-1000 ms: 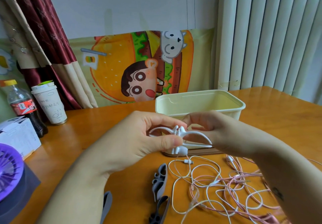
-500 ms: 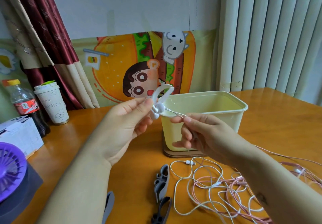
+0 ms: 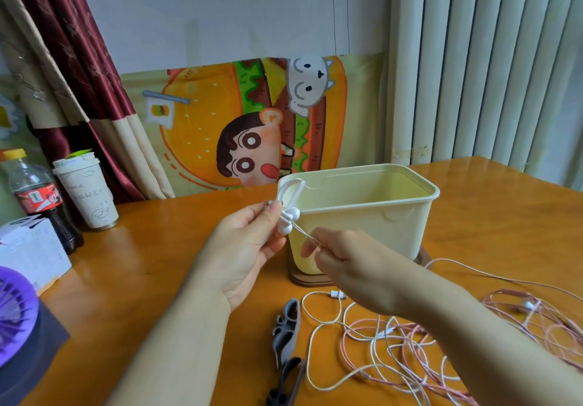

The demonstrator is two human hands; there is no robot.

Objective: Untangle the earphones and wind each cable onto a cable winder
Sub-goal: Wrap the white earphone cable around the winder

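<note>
Two hands are up by the cream tub (image 3: 362, 232). The left hand (image 3: 246, 248) pinches a white cable winder (image 3: 279, 191) and the white earbuds (image 3: 294, 213). The right hand (image 3: 356, 266) pinches their thin cable (image 3: 303, 233) just right. More tangled cable (image 3: 394, 342) lies on the near right of the table (image 3: 157, 263)

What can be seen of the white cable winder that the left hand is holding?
The white cable winder is a slim, smooth loop, plastic or rubber by its look. It stands nearly upright in the air before the rim of the cream bin. The left hand pinches its lower end, where two white earbuds sit.
</note>
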